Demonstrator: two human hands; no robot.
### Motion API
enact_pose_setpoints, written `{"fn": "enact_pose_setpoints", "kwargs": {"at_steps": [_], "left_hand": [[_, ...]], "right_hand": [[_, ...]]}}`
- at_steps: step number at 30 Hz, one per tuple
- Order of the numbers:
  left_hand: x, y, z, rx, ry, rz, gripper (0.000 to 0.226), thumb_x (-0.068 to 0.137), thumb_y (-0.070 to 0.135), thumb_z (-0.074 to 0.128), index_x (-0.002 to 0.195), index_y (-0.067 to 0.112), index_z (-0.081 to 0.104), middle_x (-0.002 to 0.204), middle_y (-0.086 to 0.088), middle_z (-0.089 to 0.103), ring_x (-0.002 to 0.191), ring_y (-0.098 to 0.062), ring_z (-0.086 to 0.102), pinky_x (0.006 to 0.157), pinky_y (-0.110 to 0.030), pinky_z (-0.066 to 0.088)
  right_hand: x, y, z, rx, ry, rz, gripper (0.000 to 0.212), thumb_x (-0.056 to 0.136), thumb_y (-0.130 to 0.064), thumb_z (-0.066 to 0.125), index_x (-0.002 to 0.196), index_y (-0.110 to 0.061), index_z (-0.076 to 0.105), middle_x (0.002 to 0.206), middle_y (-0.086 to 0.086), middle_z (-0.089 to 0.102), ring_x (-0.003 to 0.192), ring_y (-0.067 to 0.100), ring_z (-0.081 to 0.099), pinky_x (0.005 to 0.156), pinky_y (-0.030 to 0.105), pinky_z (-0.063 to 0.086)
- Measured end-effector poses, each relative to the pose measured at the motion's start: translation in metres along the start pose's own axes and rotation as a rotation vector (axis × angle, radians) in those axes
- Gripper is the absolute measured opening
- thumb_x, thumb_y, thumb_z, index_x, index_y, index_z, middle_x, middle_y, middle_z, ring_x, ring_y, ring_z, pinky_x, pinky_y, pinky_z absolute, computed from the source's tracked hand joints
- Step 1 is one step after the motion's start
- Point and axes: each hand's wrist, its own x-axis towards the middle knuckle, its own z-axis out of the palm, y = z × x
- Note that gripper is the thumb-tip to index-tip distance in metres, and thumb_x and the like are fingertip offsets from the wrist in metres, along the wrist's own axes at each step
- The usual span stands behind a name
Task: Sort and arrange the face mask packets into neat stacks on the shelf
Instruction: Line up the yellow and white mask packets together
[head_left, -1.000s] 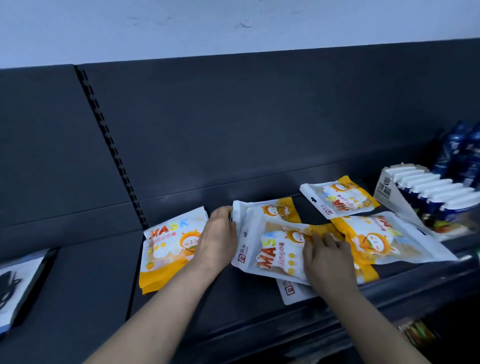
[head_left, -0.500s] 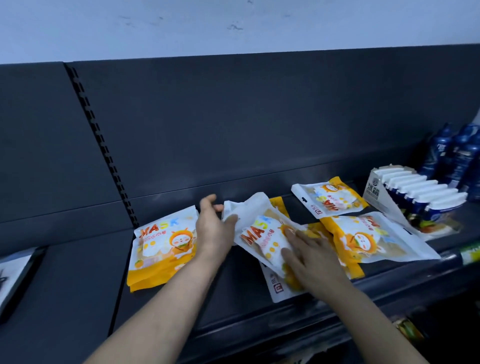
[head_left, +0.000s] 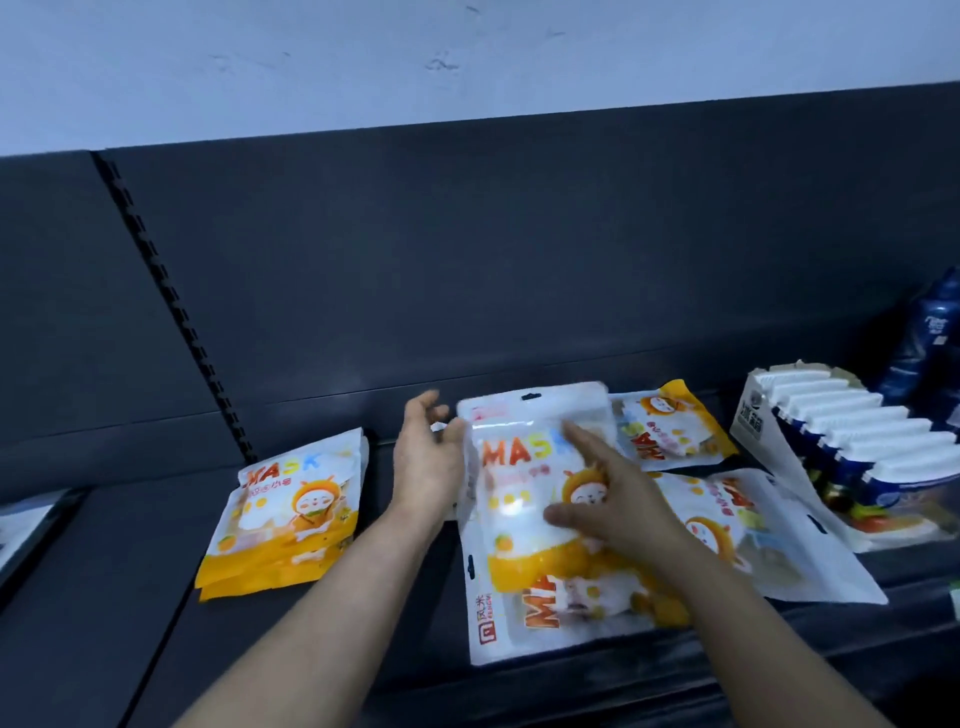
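A white and orange mask packet (head_left: 524, 499) is turned with its "MASK" print the right way up, above other loose packets. My left hand (head_left: 426, 462) pinches its upper left edge. My right hand (head_left: 613, 504) lies flat on its front with fingers spread. A neat stack of mask packets (head_left: 291, 514) sits to the left on the dark shelf (head_left: 311, 654). More loose packets lie underneath (head_left: 566, 613), at the back (head_left: 670, 431) and to the right (head_left: 763, 530).
A tilted white carton of blue and white packs (head_left: 852, 436) stands at the right, with blue packs (head_left: 930, 332) behind it. A slotted upright (head_left: 171, 312) divides the back panel. Another item (head_left: 21, 525) lies on the neighbouring shelf at far left.
The packet was turned from lying slanted on the pile to upright print, between both hands. My right hand slid up onto its front.
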Motion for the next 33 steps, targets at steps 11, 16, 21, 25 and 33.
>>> {"fn": "enact_pose_setpoints", "kwargs": {"at_steps": [11,16,21,25,33], "left_hand": [[-0.004,-0.031,0.023,1.182,-0.382,0.070,0.035,0.092,0.038,0.037,0.122,0.025,0.051,0.119,-0.003,0.054,0.118,-0.027,0.045,0.097,-0.040,0.043],[0.001,-0.025,0.007,1.414,-0.326,-0.017,0.037,0.096,0.043,0.037,0.125,0.023,0.048,0.123,-0.008,0.054,0.117,-0.029,0.048,0.091,-0.041,0.045],[0.004,-0.029,0.001,1.490,-0.332,-0.056,0.049,0.094,0.048,0.041,0.140,0.031,0.037,0.131,-0.005,0.049,0.126,-0.027,0.039,0.102,-0.041,0.037],[0.008,-0.031,-0.005,1.396,-0.432,-0.080,0.051,0.096,0.035,0.046,0.144,0.041,0.032,0.135,-0.007,0.044,0.127,-0.028,0.040,0.107,-0.040,0.035],[-0.007,-0.029,0.006,1.145,-0.451,-0.007,0.032,0.099,0.025,0.035,0.125,0.024,0.053,0.129,-0.011,0.050,0.117,-0.031,0.049,0.099,-0.041,0.044]], "right_hand": [[0.032,0.026,-0.048,0.071,0.197,0.024,0.082,0.075,-0.029,0.079,0.143,-0.035,0.033,0.132,-0.005,0.052,0.109,0.012,0.051,0.092,0.036,0.049],[0.033,0.024,-0.051,0.003,0.112,0.023,0.081,0.074,-0.031,0.079,0.141,-0.040,0.033,0.136,-0.004,0.049,0.119,0.018,0.050,0.085,0.032,0.047],[0.024,0.021,-0.050,-0.009,0.034,0.009,0.081,0.073,-0.033,0.080,0.140,-0.043,0.033,0.131,-0.006,0.048,0.118,0.017,0.048,0.088,0.036,0.049],[0.007,0.020,-0.041,0.107,-0.102,0.011,0.074,0.076,-0.031,0.078,0.136,-0.042,0.037,0.115,-0.015,0.043,0.105,0.009,0.048,0.085,0.030,0.049],[-0.005,0.036,-0.036,-0.250,-0.211,0.003,0.078,0.083,-0.044,0.068,0.145,-0.039,0.022,0.145,-0.002,0.040,0.128,0.018,0.043,0.098,0.031,0.041]]}}
